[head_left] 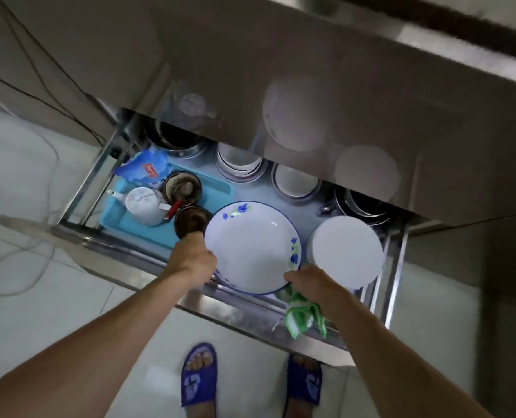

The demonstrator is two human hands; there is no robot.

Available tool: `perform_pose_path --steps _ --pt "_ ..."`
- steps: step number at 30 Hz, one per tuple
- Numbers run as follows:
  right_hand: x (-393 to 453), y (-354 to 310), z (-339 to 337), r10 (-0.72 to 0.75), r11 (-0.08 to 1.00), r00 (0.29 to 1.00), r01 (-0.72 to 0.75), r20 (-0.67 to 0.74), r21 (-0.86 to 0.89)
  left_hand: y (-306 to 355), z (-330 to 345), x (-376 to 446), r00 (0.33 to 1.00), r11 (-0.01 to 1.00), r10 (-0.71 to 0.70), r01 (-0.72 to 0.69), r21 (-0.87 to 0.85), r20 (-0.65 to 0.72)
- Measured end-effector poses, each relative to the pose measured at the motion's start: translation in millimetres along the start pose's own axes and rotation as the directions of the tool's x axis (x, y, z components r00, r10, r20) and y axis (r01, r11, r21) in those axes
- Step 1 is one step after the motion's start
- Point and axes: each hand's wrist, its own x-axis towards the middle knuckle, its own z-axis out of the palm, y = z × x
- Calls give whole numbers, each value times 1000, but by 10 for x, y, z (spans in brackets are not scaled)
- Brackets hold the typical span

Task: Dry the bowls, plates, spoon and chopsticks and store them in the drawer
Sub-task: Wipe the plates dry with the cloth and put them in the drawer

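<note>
A white plate with a blue rim and blue flowers (250, 245) hangs over the open steel drawer (238, 318). My left hand (192, 257) grips its left edge. My right hand (309, 283) holds its lower right edge, with a green and white cloth (302, 316) bunched under the fingers. A stack of plain white plates (345, 251) stands in the drawer right of the held plate. White bowls (240, 164) and a second stack of white bowls (294, 181) sit further back.
A blue tray (130, 227) in the drawer's left part carries a white teapot (143, 205) and brown cups (182, 187). Dark pots (362, 206) sit at the back right. The counter front (281, 86) overhangs the drawer. My feet in blue slippers (198, 375) stand on the tiled floor.
</note>
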Motion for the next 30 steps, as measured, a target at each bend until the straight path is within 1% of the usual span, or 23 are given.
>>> perform_pose_path --steps 4,9,13,16,19,25,30 --pt "344 78 136 67 997 998 -68 -17 -32 -45 212 299 999 999 -22 21 32 30" --pt "620 169 202 92 995 994 -94 -55 -39 -37 477 595 998 997 17 -22 77 54" --pt "787 245 254 104 993 989 -110 -101 -53 -46 631 777 999 997 16 -19 72 36" --pt "939 302 311 104 993 989 -109 -106 -45 -77 740 893 999 998 33 -34 55 21" --pt "1046 340 322 127 990 985 -134 -116 -54 -69 825 967 998 994 64 -65 84 9" --pt "1202 421 379 143 988 984 -149 -110 -47 -85 944 1052 998 991 67 -68 112 17" --pt "1285 466 422 137 988 983 -144 -125 -48 -33 975 1060 994 963 107 -103 247 -2"
